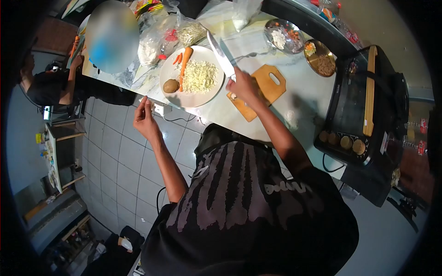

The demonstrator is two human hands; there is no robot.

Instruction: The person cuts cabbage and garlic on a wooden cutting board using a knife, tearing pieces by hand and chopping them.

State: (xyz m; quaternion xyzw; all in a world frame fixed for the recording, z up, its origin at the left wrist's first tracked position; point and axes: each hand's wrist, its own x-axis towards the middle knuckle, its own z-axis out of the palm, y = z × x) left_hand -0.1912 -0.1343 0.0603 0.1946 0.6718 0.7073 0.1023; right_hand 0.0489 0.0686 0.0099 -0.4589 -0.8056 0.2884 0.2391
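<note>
My right hand (242, 87) is closed round the handle of a knife (219, 54), its broad blade pointing up and away over the edge of a white plate. Below that hand lies a wooden cutting board (269, 94) with a cut-out handle; a small pale piece shows beside my fingers. My left hand (146, 123) is raised off the table's front edge, fingertips pinched together; what they hold, if anything, is unclear. Between the hands, the plate (195, 102) carries chopped white pieces (200, 76), a carrot (187, 56), red chillies (177, 58) and a round brown potato-like item (171, 86).
Plastic bags (148, 50) of food stand behind the plate. Two metal plates with chopped food, one silvery (293, 48) and one brassy (322, 69), sit at back right. A black toaster oven (345, 108) occupies the right end. Another person (55, 89) works at left.
</note>
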